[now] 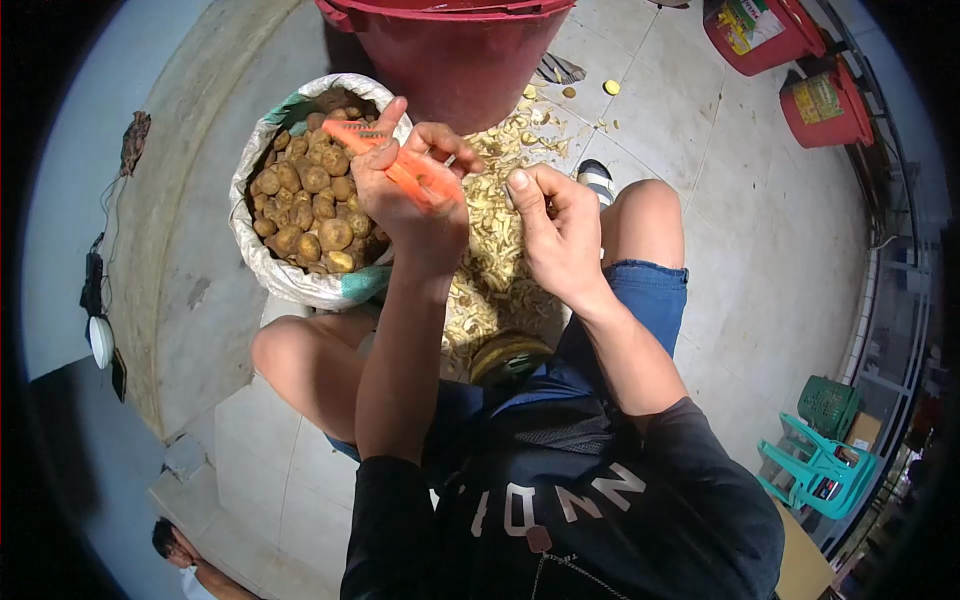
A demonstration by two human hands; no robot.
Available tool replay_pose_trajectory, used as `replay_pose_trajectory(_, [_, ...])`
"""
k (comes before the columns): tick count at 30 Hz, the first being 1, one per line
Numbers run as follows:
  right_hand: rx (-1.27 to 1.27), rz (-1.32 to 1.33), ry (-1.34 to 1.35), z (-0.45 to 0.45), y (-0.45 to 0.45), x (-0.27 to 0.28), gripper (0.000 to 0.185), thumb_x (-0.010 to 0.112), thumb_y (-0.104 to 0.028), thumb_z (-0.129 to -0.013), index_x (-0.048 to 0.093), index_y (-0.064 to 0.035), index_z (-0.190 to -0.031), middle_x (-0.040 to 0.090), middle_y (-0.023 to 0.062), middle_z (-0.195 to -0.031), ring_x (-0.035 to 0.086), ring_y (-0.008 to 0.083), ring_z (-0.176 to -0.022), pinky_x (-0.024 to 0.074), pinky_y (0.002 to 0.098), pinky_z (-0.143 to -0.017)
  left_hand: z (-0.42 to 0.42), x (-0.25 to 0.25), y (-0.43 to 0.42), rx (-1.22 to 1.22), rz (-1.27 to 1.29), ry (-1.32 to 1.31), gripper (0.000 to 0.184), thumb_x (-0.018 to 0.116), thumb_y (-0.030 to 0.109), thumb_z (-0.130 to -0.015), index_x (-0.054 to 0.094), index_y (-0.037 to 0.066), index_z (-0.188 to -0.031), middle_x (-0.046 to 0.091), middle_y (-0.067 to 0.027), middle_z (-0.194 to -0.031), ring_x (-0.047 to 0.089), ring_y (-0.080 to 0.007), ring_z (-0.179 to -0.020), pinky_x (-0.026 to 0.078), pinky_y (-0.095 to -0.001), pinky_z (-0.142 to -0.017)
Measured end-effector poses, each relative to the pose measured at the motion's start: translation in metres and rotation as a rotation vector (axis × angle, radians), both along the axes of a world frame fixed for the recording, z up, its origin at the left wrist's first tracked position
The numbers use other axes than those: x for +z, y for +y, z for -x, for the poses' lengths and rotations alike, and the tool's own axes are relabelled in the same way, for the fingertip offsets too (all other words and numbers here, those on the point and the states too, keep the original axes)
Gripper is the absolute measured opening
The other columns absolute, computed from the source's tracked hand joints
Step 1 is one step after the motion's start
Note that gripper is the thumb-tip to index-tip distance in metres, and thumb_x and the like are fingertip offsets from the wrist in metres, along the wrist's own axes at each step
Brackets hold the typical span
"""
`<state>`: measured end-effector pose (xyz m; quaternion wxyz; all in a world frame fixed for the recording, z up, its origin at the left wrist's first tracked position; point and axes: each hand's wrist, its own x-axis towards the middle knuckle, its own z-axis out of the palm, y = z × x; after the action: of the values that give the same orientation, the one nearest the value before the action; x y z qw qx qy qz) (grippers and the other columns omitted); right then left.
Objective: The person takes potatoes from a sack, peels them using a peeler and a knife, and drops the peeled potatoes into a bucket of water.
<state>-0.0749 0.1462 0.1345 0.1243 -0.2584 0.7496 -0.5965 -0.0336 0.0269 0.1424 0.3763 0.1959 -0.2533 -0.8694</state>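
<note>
My left hand (415,195) is closed around an orange-red peeler (425,180), which lies slantwise across the palm; its toothed end points up and left over the sack. Brown unpeeled potatoes (315,180) fill a white woven sack (245,210) beside that hand. To the right, my right hand (560,225) is curled with the thumb pressed on the index finger. A small dark bit shows at its fingertips, too small to identify. Both hands are raised and apart, above a heap of pale peelings (490,250) on the floor between my legs.
A large red tub (450,65) stands beyond the sack. Two red buckets (765,35) (825,105) are at the upper right. At the lower right are a turquoise stool (835,475) and a green basket (828,405). Part of another person (185,550) shows at the lower left.
</note>
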Motion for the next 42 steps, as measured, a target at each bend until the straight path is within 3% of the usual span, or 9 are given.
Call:
replay_pose_trajectory(1, [0.001, 0.0, 0.0, 0.0, 0.0, 0.0, 0.032, 0.057, -0.019, -0.094, 0.057, 0.0031, -0.072, 0.052, 0.0118, -0.057, 0.046, 0.0124, -0.054, 0.0377, 0.034, -0.052, 0.002, -0.002, -0.003, -0.015, -0.01, 0.019, 0.056, 0.04, 0.035, -0.083, 0.041, 0.001, -0.128, 0.05, -0.0074, -0.067, 0.051, -0.0236, -0.063, 0.046, -0.0407, -0.064])
replay_pose_trajectory(4, [0.003, -0.025, 0.026, 0.0, 0.0, -0.001, 0.031, 0.057, -0.018, -0.094, 0.056, 0.0028, -0.071, 0.05, 0.0118, -0.056, 0.046, 0.0157, -0.052, 0.0376, 0.0343, -0.052, 0.001, -0.012, -0.009, -0.145, 0.135, 0.08, 0.062, 0.037, 0.033, -0.082, 0.039, -0.004, -0.132, 0.057, -0.0122, -0.072, 0.057, -0.0269, -0.07, 0.05, -0.0431, -0.069])
replay_pose_trajectory(9, [-0.043, -0.038, 0.305, 0.002, -0.003, 0.0, 0.025, 0.06, -0.015, -0.091, 0.058, 0.0005, -0.072, 0.053, 0.0138, -0.062, 0.051, 0.0311, -0.055, 0.0385, 0.0382, -0.056, 0.002, -0.015, -0.007, -0.213, 0.216, 0.139, 0.067, 0.035, 0.031, -0.08, 0.037, -0.009, -0.133, 0.062, -0.0157, -0.075, 0.061, -0.0285, -0.075, 0.053, -0.0431, -0.073])
replay_pose_trajectory(18, [-0.132, -0.118, 0.641, 0.006, -0.006, -0.006, 0.015, 0.065, -0.013, -0.086, 0.062, -0.0051, -0.074, 0.055, 0.0105, -0.065, 0.052, 0.0287, -0.058, 0.0334, 0.0368, -0.059, -0.001, -0.019, -0.006, -0.232, -0.05, 0.172, 0.061, 0.036, 0.033, -0.079, 0.045, -0.007, -0.126, 0.063, -0.0156, -0.074, 0.061, -0.0294, -0.072, 0.051, -0.0436, -0.074])
replay_pose_trajectory(22, [-0.137, -0.127, 0.658, 0.006, -0.006, -0.005, 0.015, 0.066, -0.013, -0.084, 0.061, -0.0052, -0.073, 0.054, 0.0103, -0.064, 0.051, 0.0285, -0.058, 0.0326, 0.0375, -0.059, -0.002, -0.024, -0.007, -0.245, -0.096, 0.231, 0.058, 0.036, 0.035, -0.079, 0.048, -0.002, -0.122, 0.063, -0.0149, -0.074, 0.061, -0.0299, -0.072, 0.05, -0.0448, -0.075])
replay_pose_trajectory(27, [-0.053, -0.015, 0.657, -0.008, -0.01, -0.009, 0.016, 0.066, -0.013, -0.084, 0.059, -0.0055, -0.071, 0.052, 0.0102, -0.063, 0.051, 0.0287, -0.059, 0.0319, 0.038, -0.059, -0.003, -0.019, -0.005, -0.219, -0.065, 0.169, 0.058, 0.037, 0.034, -0.078, 0.048, -0.002, -0.121, 0.062, -0.0145, -0.072, 0.062, -0.0304, -0.07, 0.051, -0.0456, -0.072])
replay_pose_trajectory(31, [-0.124, -0.103, 0.644, 0.003, -0.007, -0.007, 0.014, 0.067, -0.013, -0.082, 0.06, -0.0064, -0.072, 0.051, 0.0091, -0.063, 0.052, 0.0276, -0.06, 0.0317, 0.0373, -0.06, -0.001, -0.023, -0.001, -0.124, -0.06, 0.092, 0.062, 0.044, 0.034, -0.075, 0.047, -0.007, -0.121, 0.06, -0.014, -0.072, 0.061, -0.0303, -0.071, 0.051, -0.0492, -0.071])
replay_pose_trajectory(34, [-0.003, -0.055, 0.667, -0.015, -0.008, -0.008, 0.013, 0.066, -0.011, -0.083, 0.061, -0.0062, -0.073, 0.052, 0.0092, -0.064, 0.052, 0.0278, -0.06, 0.0316, 0.0375, -0.06, -0.003, -0.019, -0.001, -0.154, -0.029, 0.076, 0.061, 0.044, 0.034, -0.075, 0.047, -0.006, -0.121, 0.06, -0.0141, -0.072, 0.061, -0.0308, -0.072, 0.051, -0.049, -0.071])
replay_pose_trajectory(42, [-0.005, -0.021, 0.674, -0.021, -0.008, -0.005, 0.009, 0.066, -0.009, -0.08, 0.063, -0.0072, -0.072, 0.052, 0.009, -0.064, 0.052, 0.0276, -0.059, 0.0323, 0.0375, -0.06, -0.003, -0.015, 0.0, -0.121, -0.017, 0.048, 0.061, 0.047, 0.035, -0.073, 0.048, -0.004, -0.12, 0.06, -0.0146, -0.068, 0.06, -0.032, -0.07, 0.051, -0.0494, -0.073])
